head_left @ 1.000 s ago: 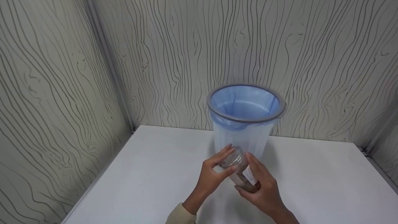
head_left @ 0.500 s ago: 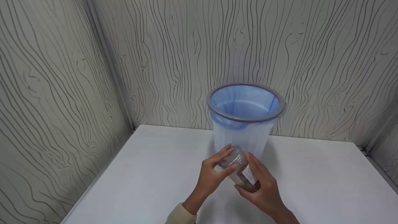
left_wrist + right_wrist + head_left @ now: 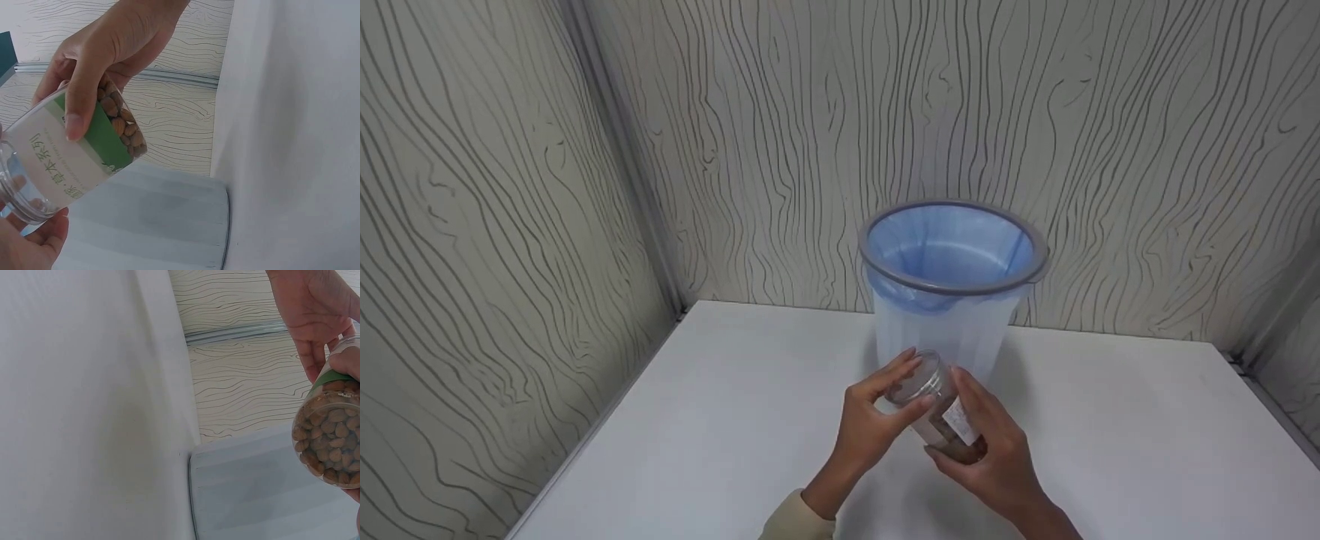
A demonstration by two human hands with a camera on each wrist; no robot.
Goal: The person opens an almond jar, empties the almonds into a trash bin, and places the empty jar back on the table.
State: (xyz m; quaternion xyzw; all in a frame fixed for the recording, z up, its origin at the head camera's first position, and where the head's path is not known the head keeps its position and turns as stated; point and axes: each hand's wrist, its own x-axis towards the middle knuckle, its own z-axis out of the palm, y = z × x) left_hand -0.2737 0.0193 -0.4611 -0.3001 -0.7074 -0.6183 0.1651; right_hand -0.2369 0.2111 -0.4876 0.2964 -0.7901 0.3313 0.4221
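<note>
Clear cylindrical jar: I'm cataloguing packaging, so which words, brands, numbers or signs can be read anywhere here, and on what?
"草本系列": on the white-and-green label of the clear cylindrical jar; characters before it are unclear.
Fine print beside it: too small.
White patch on the jar: blurred print.

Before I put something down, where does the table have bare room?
On the table, two free patches: from its left edge to the bin and left hand, and from the bin and right hand to its right edge. Crowded: the middle, where both hands hold the jar.
</note>
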